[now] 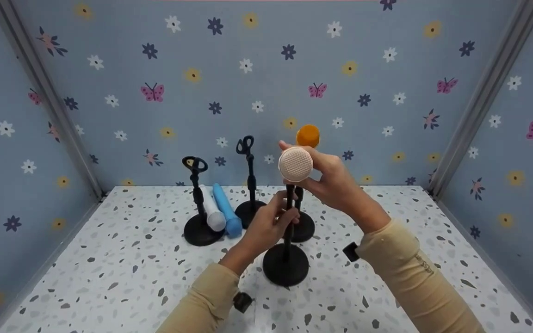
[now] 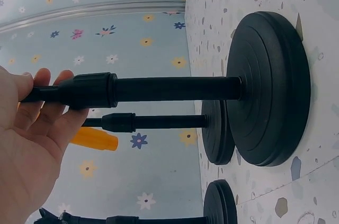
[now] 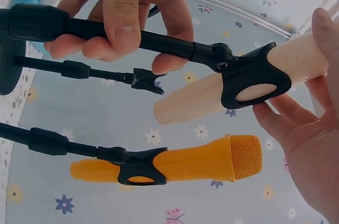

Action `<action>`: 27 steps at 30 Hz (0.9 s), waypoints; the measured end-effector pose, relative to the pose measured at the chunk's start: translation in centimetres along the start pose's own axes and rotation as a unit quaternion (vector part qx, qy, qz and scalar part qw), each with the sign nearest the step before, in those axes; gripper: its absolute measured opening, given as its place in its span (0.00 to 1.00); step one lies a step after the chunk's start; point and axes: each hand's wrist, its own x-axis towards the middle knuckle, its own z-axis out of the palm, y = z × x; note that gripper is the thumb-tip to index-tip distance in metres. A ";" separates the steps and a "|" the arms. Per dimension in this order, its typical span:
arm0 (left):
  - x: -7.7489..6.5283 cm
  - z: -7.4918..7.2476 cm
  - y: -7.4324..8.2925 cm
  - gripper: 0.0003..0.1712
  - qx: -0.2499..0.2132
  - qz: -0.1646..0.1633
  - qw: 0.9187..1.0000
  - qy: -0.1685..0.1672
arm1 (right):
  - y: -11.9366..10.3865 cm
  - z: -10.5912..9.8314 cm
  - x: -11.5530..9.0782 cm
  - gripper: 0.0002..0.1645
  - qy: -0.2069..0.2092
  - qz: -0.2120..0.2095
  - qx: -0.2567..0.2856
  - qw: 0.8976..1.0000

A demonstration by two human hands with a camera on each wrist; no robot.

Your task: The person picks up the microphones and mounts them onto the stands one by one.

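A cream microphone [image 1: 295, 164] sits in the black clip [image 3: 231, 89] atop the front microphone stand [image 1: 286, 268]. My right hand [image 1: 336, 180] holds this microphone near its head, thumb and fingers round the body just beyond the clip. Lower down, my left hand [image 1: 269, 222] grips the stand's pole between thumb and fingers, above the thicker collar [image 2: 95, 89]. The stand's round base [image 2: 270, 89] rests on the table. Close behind it, an orange microphone [image 3: 196, 161] lies in the clip of a second stand [image 1: 304, 229].
At the left stand two more microphone stands with bare clips, one nearer [image 1: 201, 231] and one farther back [image 1: 251, 185]. A white microphone [image 1: 212, 210] and a blue microphone [image 1: 226, 208] lie between them. Flowered panels [image 1: 257, 55] enclose the speckled table [image 1: 123, 277].
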 end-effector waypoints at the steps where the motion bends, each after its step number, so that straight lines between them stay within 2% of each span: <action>1: -0.1 -0.1 0.4 0.15 0.002 0.002 1.000 0.000 | 0.0 0.0 0.0 0.37 0.003 0.000 -0.007 1.000; 5: -0.2 -0.2 1.0 0.15 0.006 0.003 1.000 -0.002 | 0.2 0.1 -0.2 0.36 0.012 0.003 -0.023 1.000; 14: -0.2 -0.1 0.7 0.15 -0.001 0.006 1.000 0.002 | 0.3 0.5 -0.3 0.31 0.021 0.011 -0.011 1.000; 27: -0.2 -0.1 0.9 0.14 0.013 0.017 1.000 0.002 | -0.1 0.3 -0.7 0.31 0.018 0.026 0.002 1.000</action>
